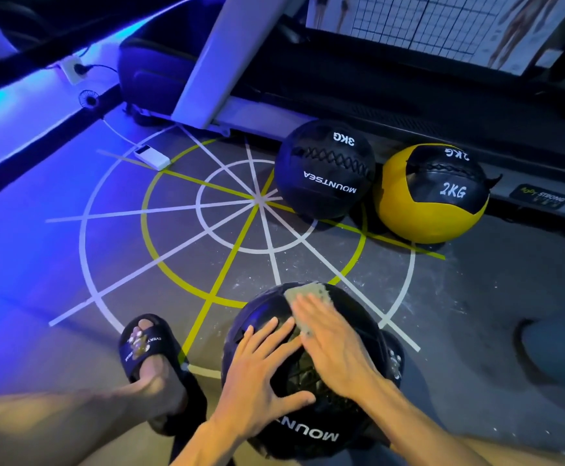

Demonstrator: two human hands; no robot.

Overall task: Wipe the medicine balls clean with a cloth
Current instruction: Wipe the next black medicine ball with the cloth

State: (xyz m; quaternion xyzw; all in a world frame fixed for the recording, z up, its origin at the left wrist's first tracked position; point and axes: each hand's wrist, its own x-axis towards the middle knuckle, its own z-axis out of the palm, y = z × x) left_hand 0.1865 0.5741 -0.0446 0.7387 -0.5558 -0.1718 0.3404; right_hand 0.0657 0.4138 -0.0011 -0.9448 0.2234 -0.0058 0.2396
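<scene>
Pressing down with straight, spread fingers, the right hand [333, 348] is lying flat on a pale cloth [308, 299], pinning it against the top of the nearest black medicine ball [267, 317]; the grip is open, palm down, not curled round the cloth. Just beside it, the left hand [260, 375] is resting on the same ball with fingers fanned out and thumb stretched toward the right wrist, also an open grip, steadying the ball's upper left side. The cloth is peeking out past the right fingertips at the ball's far edge.

This ball is sitting on the floor [72, 264], close to the person, with white lettering showing on its near side. Left of the ball, a foot in a black slide sandal [146, 344] is standing on the floor; a second sandal [393, 358] is partly showing behind the ball's right side.

Beyond the ball, painted white and yellow circles and spokes [257, 200] are marking the floor. Farther beyond, a black ball marked 3KG [324, 169] and a yellow-and-black ball marked 2KG [432, 196] are sitting side by side, nearly touching, against the base of a treadmill [408, 95]. Far to the ball's upper left, a white power bank [152, 158] with a cable is lying on the floor.
</scene>
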